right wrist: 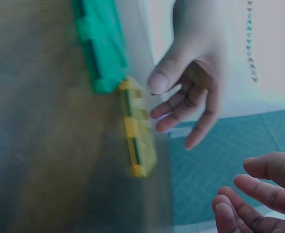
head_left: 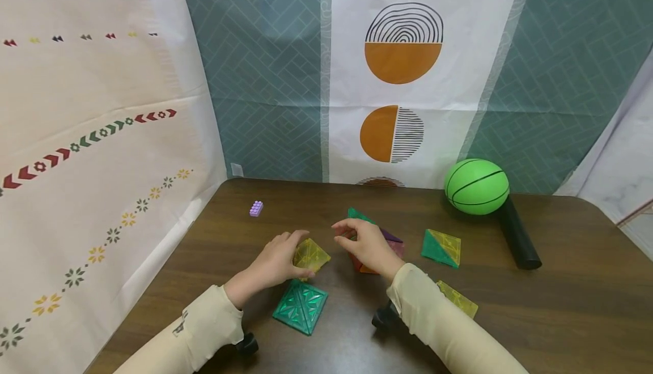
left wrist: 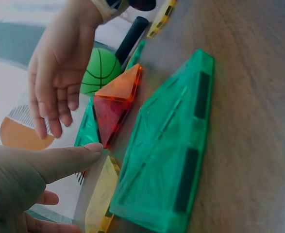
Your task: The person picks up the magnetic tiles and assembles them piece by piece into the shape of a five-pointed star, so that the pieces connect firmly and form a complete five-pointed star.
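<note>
My left hand (head_left: 272, 260) hovers around the yellow tile piece (head_left: 311, 256), its fingers relaxed and holding nothing. Just below that lies a flat green square (head_left: 301, 307) made of triangular tiles. My right hand (head_left: 368, 245) is to the right with fingers loosely bent and nothing in them, in front of a cluster of green, purple, red and orange tiles (head_left: 395, 246) that it partly hides. In the left wrist view the orange tile (left wrist: 120, 85) and red tile (left wrist: 110, 116) of that cluster stand past my left thumb. The right wrist view shows the yellow piece (right wrist: 139, 131) beside the green one (right wrist: 103, 43).
A green-and-yellow square (head_left: 441, 247) and a yellow tile (head_left: 458, 299) lie to the right. Behind them a green ball (head_left: 476, 187) touches a black cylinder (head_left: 517, 235). A small purple brick (head_left: 256, 208) is at the back left. Patterned cloths hang behind the table (head_left: 576, 260).
</note>
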The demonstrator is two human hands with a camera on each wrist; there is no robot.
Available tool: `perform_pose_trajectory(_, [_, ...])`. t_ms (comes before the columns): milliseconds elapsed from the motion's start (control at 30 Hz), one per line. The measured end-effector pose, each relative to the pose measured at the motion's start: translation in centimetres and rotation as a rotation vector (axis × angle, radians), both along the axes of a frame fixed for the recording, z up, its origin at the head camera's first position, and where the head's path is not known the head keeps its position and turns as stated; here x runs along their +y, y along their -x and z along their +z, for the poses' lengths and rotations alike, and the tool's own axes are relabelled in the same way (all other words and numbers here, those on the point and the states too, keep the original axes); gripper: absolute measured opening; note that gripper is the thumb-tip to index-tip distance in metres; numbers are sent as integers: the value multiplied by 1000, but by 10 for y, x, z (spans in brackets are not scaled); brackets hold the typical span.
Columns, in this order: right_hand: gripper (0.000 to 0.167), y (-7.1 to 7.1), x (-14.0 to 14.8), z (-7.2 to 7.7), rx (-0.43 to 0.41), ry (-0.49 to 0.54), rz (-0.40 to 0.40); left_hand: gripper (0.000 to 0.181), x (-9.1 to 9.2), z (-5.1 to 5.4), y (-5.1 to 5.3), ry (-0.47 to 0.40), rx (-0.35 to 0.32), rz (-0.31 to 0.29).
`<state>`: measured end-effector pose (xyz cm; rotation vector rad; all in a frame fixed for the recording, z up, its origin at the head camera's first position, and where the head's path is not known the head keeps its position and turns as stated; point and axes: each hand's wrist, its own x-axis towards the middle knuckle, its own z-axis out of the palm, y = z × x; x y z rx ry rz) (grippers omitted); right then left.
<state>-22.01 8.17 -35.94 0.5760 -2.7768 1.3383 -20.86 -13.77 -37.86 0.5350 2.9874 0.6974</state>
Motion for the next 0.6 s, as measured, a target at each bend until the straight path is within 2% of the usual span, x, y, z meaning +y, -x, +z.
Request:
perform_pose_trajectory(100, [24,-2,-6,-9,18,-10,23,85,-4,-3,-2,5,-13,-15])
perform_pose_trajectory(367, [23,-2,-17,-26,-30,-92,91,83,-12,-9,-3,0,19,-60])
perform_pose_trajectory(600, [27,0,-24,-31,-50,-127,114,78,-14,-16,-1,-13,56,-65])
